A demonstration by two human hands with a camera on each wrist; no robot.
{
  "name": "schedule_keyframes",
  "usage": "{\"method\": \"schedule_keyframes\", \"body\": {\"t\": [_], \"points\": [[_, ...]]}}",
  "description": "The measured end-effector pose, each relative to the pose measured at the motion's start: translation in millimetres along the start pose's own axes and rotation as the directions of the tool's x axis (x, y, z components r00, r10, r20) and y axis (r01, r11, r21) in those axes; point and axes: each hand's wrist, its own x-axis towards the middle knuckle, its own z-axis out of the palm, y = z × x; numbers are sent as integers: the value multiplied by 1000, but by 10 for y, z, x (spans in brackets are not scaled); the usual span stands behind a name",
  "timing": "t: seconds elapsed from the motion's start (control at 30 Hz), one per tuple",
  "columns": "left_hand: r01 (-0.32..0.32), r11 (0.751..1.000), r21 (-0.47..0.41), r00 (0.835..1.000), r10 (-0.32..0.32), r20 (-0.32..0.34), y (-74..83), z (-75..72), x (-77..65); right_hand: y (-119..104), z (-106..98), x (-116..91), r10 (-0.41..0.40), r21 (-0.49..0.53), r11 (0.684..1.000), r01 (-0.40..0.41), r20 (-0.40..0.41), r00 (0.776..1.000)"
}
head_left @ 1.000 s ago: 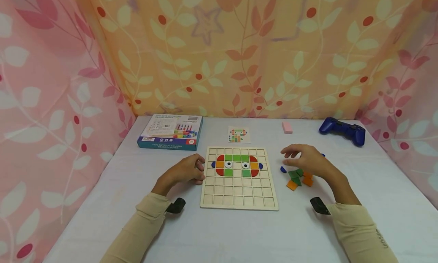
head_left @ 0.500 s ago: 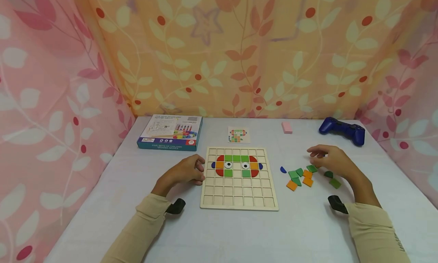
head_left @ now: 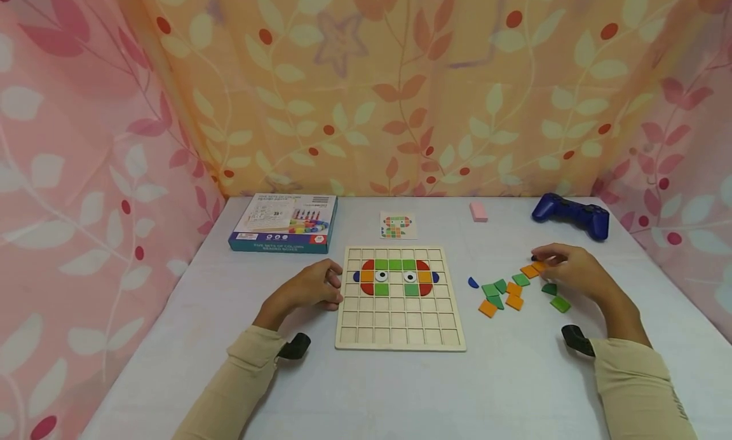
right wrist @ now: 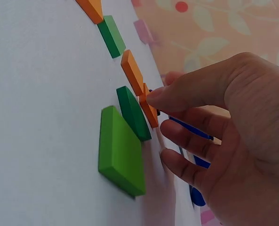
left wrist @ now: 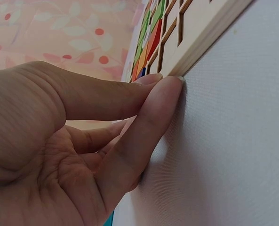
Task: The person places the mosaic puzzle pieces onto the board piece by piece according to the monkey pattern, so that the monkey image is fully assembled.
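Flat on the table lies a pale wooden grid board [head_left: 400, 331], with a pattern of red, green, orange and blue pieces and two eye tiles set in its upper half. My left hand [head_left: 309, 284] rests beside it, fingertips touching its left edge; the left wrist view shows the thumb [left wrist: 163, 103] right at that edge. Loose flat pieces lie right of the board. My right hand [head_left: 574, 271] is over the far end of them, thumb and forefinger close to an orange tile [right wrist: 149, 107] and a small dark piece [head_left: 534, 258]. Its other fingers are loosely bent.
A card [head_left: 398, 226] with a printed pattern lies behind the board. A teal-edged box [head_left: 284, 224] is at back left. At back right are a pink block [head_left: 478, 212] and a blue game controller [head_left: 570, 216]. A blue half-round piece [head_left: 473, 282] lies nearest the board.
My right hand has moved rightward over the loose pieces, uncovering several green and orange ones. The left hand has stayed at the board's edge, and the pieces on the board are unchanged.
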Motion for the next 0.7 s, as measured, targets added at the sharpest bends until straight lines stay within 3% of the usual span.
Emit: {"method": "schedule_keyframes", "body": {"t": [0.7], "points": [[8, 1000, -2, 1000, -8, -3, -6, 2, 5, 77, -85, -46, 33, -44, 998, -33, 15, 999]]}}
